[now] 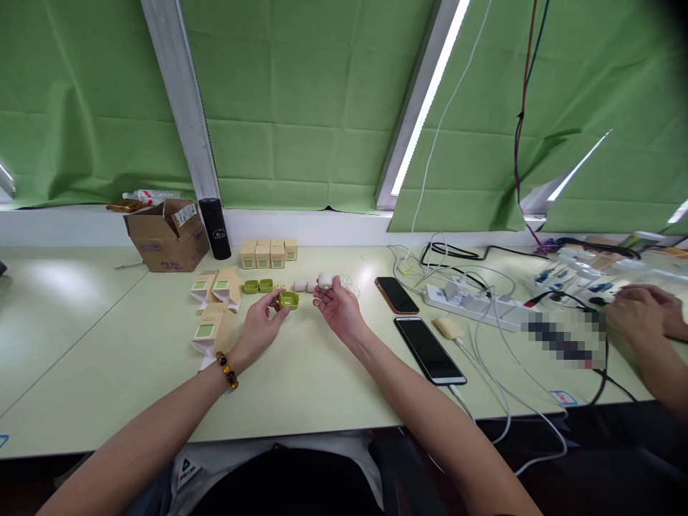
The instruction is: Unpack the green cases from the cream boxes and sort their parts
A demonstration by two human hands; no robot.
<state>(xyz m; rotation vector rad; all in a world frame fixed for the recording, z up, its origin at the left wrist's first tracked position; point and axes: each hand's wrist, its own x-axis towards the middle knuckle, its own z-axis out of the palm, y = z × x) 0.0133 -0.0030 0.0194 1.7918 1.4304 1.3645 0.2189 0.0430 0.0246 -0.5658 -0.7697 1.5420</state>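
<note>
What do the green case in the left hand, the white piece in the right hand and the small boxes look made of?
Green case: likely silicone or soft plastic, matte, evenly coloured. White piece: probably smooth hard plastic with a slight sheen; too small to be sure. Small boxes: tan cardboard, matte, sharp folded edges, green labels.

Single head cam, worn by the person, looking forward and down across the bench (pixel 333 387) toward the green blinds (pixel 301 107). Wide lens, edges bowed. Both forearms enter from the bottom, hands mid-frame at arm's reach. No second view, so no shared area.
</note>
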